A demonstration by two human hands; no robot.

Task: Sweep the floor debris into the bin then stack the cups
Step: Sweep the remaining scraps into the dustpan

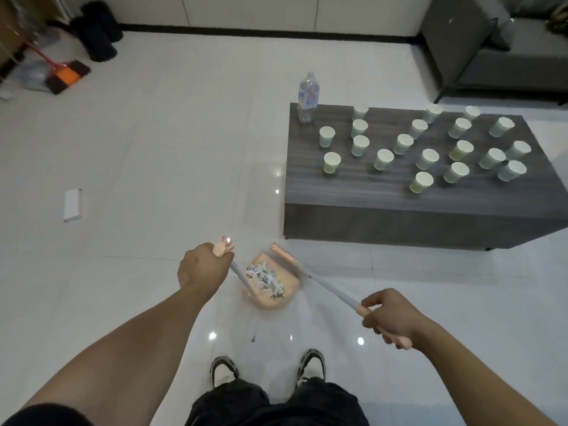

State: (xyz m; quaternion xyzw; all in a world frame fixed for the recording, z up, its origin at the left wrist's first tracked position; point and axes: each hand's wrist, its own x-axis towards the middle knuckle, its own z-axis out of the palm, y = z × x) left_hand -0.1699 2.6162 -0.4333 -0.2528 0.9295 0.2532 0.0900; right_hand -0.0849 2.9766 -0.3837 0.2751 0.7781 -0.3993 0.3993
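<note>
Shoes [311, 365], white with dark trim, stand side by side on the pale tiled floor [147, 167] at the bottom of the view, above dark trousers. Just ahead, the right hand [389, 318] is curled in a closed grip round the pink end of a broom handle [333, 290], whose pale shaft slants forward and left to the broom head [284, 256], blurred, at the far edge of a pink dustpan [266, 281]. The dustpan sits on the floor between the two hands and holds a heap of debris [264, 279], crumpled scraps of light paper. The left hand [201, 267] is closed in a fist round the pink top of the dustpan's upright handle [224, 245], with the pale shaft running down from it into the pan. Farther off to the left a small white box [73, 205] lies alone on the floor. To the right stands a low dark wood-grain table [353, 192], carrying many paper cups [384, 159], all upright and apart, pale blue-green with a few yellow-green ones. A clear plastic bottle [307, 98] stands at the table's far left corner. Beyond, a red-handled broom [66, 75] rests by the left wall near dark rolled things [96, 32], and a grey sofa [498, 47] fills the far right corner.
</note>
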